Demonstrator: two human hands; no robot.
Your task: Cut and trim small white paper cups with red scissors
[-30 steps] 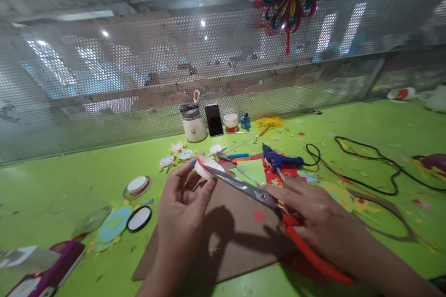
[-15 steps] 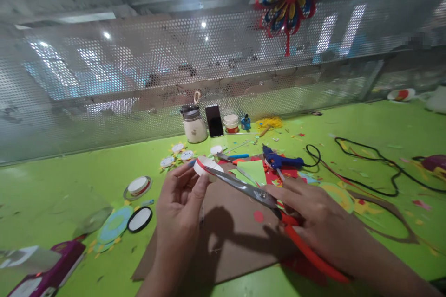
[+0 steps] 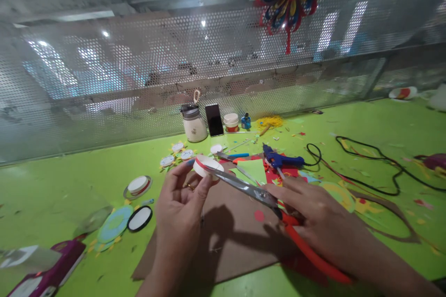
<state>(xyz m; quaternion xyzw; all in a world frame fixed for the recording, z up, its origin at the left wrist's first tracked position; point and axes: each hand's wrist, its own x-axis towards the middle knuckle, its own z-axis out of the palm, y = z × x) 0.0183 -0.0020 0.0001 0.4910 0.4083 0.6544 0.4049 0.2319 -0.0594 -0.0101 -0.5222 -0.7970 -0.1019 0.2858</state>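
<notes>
Sharp and Close: A Slip Could Hurt

The green surface (image 3: 87, 167) spreads out under both grips and far past them. Right below them lies a flat brown board (image 3: 247, 255) with dark shadows on it.

The right grip (image 3: 310, 199) is wrapped around the big scissors (image 3: 251, 189). A red handle sticks out on its near side, and the gray blades point toward the left grip (image 3: 181, 204). I can't tell if the blades are a bit apart. Just past the right grip sits a blue glue gun (image 3: 285, 161).

The left grip pinches a white round piece (image 3: 212, 163) with its fingertips, up above the board. The piece has a red stripe on its side. The scissors' tip is right at it, close to the left thumb.

Left of the left grip lies a black-rimmed disc (image 3: 140, 218). Between the grips, on the board, is a little red dot (image 3: 259, 216).

If the right grip jerks, the tip could poke that thumb. If the left grip is too loose, the piece could turn and the stripe could get scratched. If it squeezes too hard, the piece might bend.
</notes>
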